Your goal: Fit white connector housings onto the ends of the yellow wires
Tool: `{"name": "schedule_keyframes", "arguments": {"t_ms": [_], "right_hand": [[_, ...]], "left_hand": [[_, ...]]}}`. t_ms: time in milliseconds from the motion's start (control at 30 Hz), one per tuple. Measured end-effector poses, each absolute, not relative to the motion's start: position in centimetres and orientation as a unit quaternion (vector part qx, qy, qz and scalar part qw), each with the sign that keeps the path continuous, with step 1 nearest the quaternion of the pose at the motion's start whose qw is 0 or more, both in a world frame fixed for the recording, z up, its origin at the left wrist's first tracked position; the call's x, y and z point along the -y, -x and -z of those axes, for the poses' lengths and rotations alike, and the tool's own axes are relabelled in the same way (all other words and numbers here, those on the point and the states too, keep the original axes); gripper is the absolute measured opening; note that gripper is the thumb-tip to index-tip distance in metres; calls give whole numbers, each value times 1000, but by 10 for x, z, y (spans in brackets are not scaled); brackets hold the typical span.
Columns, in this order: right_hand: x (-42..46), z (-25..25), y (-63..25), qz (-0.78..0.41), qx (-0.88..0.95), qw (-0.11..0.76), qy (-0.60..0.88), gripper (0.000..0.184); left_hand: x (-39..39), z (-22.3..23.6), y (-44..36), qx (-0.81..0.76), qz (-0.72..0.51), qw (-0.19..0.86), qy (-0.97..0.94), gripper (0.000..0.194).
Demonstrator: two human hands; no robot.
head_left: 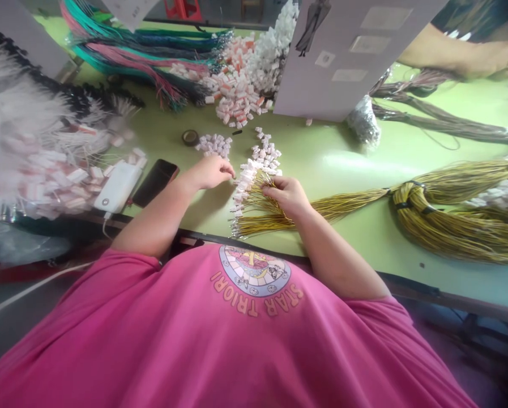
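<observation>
My right hand [288,195] is closed around a few yellow wires [257,195], part of a long bundle lying across the green table. White plastic connectors [242,190] sit in a row at the wires' left ends, and some lower wires end in bare metal tips. Left of them, my left hand [213,171] hovers with its fingers curled together; whatever they may pinch is too small to make out. Just beyond it lies a small pile of loose pale connectors [214,145]. Another cluster of white connectors [266,152] lies beyond the row.
A dark phone [156,182] and a white power bank [120,187] lie at left beside heaped white wires [20,124]. Tape [190,137] sits near the pile. A grey panel [334,62] stands behind; a coiled yellow bundle [432,221] lies right. Another person's arm [457,54] reaches in.
</observation>
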State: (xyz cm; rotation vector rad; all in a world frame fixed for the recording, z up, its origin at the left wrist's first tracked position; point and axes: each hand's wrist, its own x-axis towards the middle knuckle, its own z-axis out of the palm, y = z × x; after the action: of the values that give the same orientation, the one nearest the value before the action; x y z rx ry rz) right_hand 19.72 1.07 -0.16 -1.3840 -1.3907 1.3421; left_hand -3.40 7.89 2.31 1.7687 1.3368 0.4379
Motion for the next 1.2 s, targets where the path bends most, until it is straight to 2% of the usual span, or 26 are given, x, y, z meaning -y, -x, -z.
{"name": "schedule_keyframes", "arguments": {"t_ms": [67,200,300,533,867,1033,1200], "right_hand": [[-10,2,-197,-505,558,368,546,20],[-10,2,-196,-491,574,362,547,20],[-9,1,-196,-496,572,368,539,20],[-9,2,-193,-463,593,356,554,22],[-8,-2,-190,-403,614,335,590,24],[-8,1,-189,-393,601,352,600,26],[-6,2,-187,-388,630,334,584,25]], "left_hand": [[-73,-23,30,-513,-178,482,-688,13],[-54,-27,13,-441,-229,658,-566,28],[-45,-22,-2,-437,-279,710,-477,25],[-44,-3,-10,-425,-309,728,-440,21],[-37,-4,-18,-480,-325,661,-477,20],[-33,-4,-23,-491,-339,656,-462,18],[-27,-12,-28,-499,-336,645,-471,13]]}}
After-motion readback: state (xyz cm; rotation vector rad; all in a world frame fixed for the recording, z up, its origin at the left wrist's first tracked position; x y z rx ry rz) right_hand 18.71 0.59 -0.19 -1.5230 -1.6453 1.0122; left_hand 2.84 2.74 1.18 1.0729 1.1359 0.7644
